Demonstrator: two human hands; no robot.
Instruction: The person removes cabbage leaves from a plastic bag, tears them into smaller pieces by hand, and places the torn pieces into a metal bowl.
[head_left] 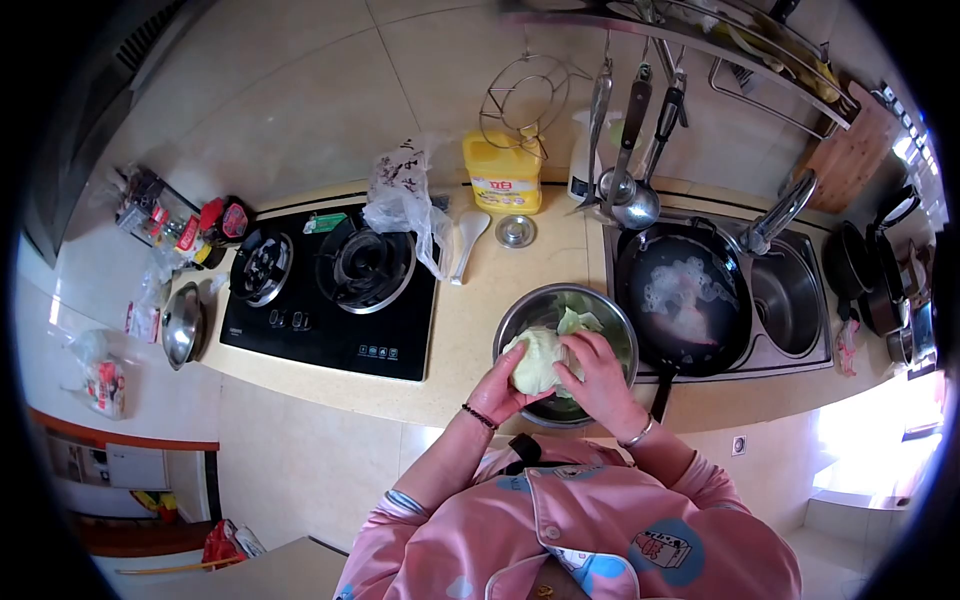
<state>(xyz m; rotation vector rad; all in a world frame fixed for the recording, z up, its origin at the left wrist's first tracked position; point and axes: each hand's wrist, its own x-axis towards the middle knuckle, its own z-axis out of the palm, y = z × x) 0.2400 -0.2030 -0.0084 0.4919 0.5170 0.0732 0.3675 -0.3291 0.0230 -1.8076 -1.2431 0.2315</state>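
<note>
A pale green cabbage (539,362) is cupped in my left hand (498,386), its fingers wrapped round the lower left side. My right hand (597,379) presses on the cabbage's right side with bent fingers; whether it grips a single leaf is hard to tell. Both hands are above a steel bowl (627,330) on the counter. Loose green leaves (577,318) lie in the bowl behind the cabbage, and my hands hide part of its inside.
Right of the bowl, a black frying pan (735,300) with soapy-looking water sits over the sink (785,300), under the faucet (780,215). Left is a black gas stove (330,345). A yellow jug (502,175), white spoon (470,240) and hanging ladles (637,207) are behind.
</note>
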